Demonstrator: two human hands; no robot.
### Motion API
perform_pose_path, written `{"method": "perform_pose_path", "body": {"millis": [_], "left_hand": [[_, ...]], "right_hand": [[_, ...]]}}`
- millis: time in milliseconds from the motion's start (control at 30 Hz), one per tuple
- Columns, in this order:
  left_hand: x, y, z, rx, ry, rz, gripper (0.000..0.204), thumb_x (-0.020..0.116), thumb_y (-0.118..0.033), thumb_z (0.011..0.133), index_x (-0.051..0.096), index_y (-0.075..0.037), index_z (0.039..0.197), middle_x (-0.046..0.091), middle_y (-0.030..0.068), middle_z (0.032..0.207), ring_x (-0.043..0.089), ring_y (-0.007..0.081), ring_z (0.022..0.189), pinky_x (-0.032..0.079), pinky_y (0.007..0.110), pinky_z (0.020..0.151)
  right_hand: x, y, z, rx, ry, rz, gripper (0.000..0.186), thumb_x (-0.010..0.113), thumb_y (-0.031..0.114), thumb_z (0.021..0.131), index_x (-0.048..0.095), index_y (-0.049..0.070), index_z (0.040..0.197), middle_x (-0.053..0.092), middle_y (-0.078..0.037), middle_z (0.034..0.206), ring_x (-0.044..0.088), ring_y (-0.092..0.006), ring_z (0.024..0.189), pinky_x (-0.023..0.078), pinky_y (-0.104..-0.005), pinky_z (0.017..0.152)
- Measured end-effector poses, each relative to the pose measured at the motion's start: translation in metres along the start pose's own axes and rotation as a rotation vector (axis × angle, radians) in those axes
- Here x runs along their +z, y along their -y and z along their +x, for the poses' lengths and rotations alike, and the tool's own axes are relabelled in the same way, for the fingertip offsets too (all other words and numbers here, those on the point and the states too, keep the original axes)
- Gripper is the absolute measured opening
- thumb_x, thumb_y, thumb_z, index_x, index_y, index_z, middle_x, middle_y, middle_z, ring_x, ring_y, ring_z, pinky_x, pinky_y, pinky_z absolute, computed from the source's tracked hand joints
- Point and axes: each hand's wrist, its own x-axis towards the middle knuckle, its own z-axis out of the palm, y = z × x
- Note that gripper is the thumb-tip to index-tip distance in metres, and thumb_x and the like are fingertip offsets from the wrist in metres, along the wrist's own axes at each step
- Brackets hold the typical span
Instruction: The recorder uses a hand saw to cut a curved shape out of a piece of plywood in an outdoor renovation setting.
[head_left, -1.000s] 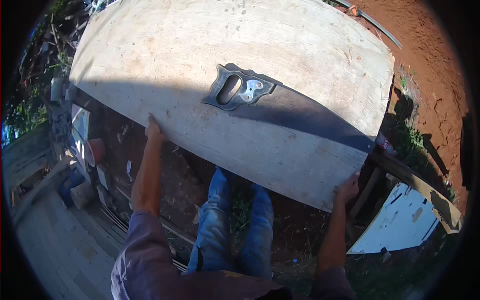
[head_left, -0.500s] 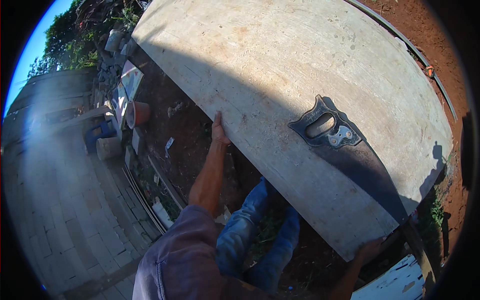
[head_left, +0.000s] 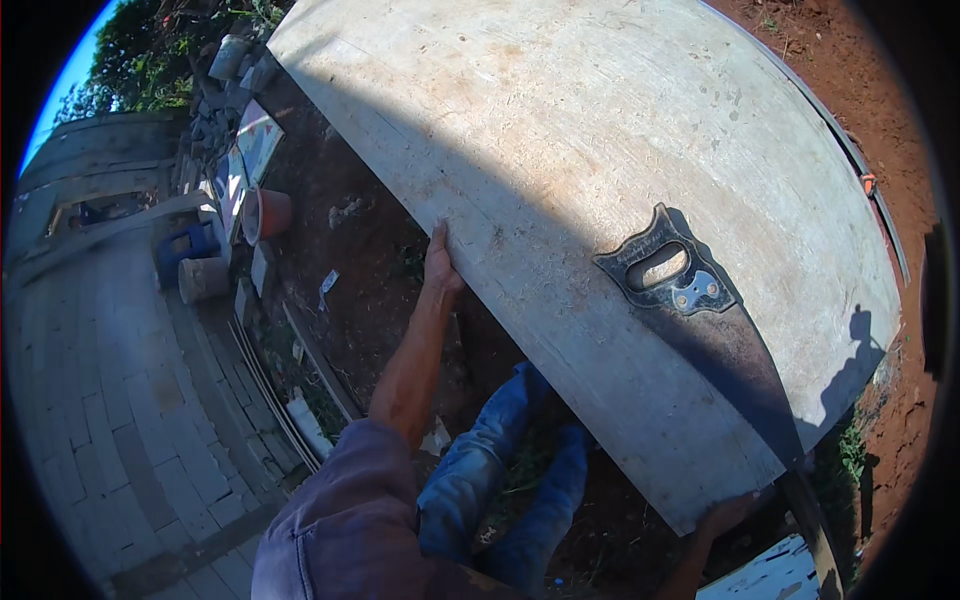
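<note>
A pale wooden board (head_left: pixel 560 140) fills the view from 11 o'clock round to 5 o'clock, its long near edge slanting down toward 5. The left hand (head_left: pixel 441 262) is at that edge, just off the middle of the view toward 10 o'clock, gripping it with the thumb flat on top and the other fingers hidden underneath. Between 4 and 5 o'clock, the right hand (head_left: pixel 725 515) touches the board's near corner in deep shade; I cannot tell how its fingers are closed. A handsaw (head_left: pixel 715 345) lies flat on the board, well apart from the left hand, its black handle toward 11 o'clock and its blade running toward 5, the tip at the board's edge. Shade covers the near strip of the board; the rest is sunlit. Legs in blue jeans (head_left: pixel 475 470) stand at 6 o'clock. A reddish bucket (head_left: pixel 268 214) sits at 10 o'clock, paving (head_left: pixel 130 400) stretches out at 8, and red soil (head_left: pixel 885 100) lies at 2.
</note>
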Motion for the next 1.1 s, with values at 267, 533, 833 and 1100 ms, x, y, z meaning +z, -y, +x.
{"method": "perform_pose_path", "body": {"millis": [267, 533, 833, 1100], "left_hand": [[-0.018, -0.009, -0.003, -0.037, -0.053, -0.004, 0.062, 0.051, -0.046, 0.100, 0.041, -0.004, 0.145, 0.050, 0.0163, 0.144, 0.049, 0.0370, 0.130, 0.035, 0.054, 0.112], [-0.001, 0.009, -0.006, -0.059, 0.024, -0.013, 0.064, 0.055, -0.044, 0.097, 0.041, -0.002, 0.144, 0.051, 0.0153, 0.142, 0.048, 0.0362, 0.130, 0.035, 0.052, 0.113], [-0.046, -0.014, 0.020, 0.053, 0.273, -0.168, 0.069, 0.051, -0.042, 0.099, 0.027, -0.002, 0.150, 0.037, 0.0186, 0.149, 0.039, 0.0386, 0.135, 0.034, 0.056, 0.111], [-0.016, 0.004, -0.002, -0.024, 0.134, -0.253, 0.064, 0.051, -0.034, 0.101, 0.027, -0.001, 0.151, 0.034, 0.0198, 0.153, 0.035, 0.0408, 0.138, 0.029, 0.058, 0.115]], "right_hand": [[-0.007, 0.009, 0.008, 0.103, 0.132, -0.400, 0.061, 0.031, 0.040, 0.108, 0.057, -0.014, 0.121, 0.060, -0.035, 0.120, 0.058, -0.0427, 0.097, 0.046, -0.0441, 0.090], [-0.007, -0.033, 0.020, -0.077, -0.035, -0.181, 0.054, 0.033, 0.033, 0.108, 0.056, -0.015, 0.116, 0.063, -0.033, 0.107, 0.058, -0.0408, 0.091, 0.045, -0.0445, 0.087], [0.015, -0.014, 0.017, -0.161, -0.182, -0.064, 0.059, 0.038, 0.040, 0.106, 0.066, -0.012, 0.099, 0.068, -0.022, 0.079, 0.062, -0.0267, 0.073, 0.047, -0.0406, 0.070], [0.008, -0.016, 0.009, -0.115, -0.152, -0.016, 0.061, 0.038, 0.043, 0.106, 0.066, -0.012, 0.097, 0.065, -0.019, 0.073, 0.056, -0.0212, 0.068, 0.045, -0.0403, 0.066]]}}
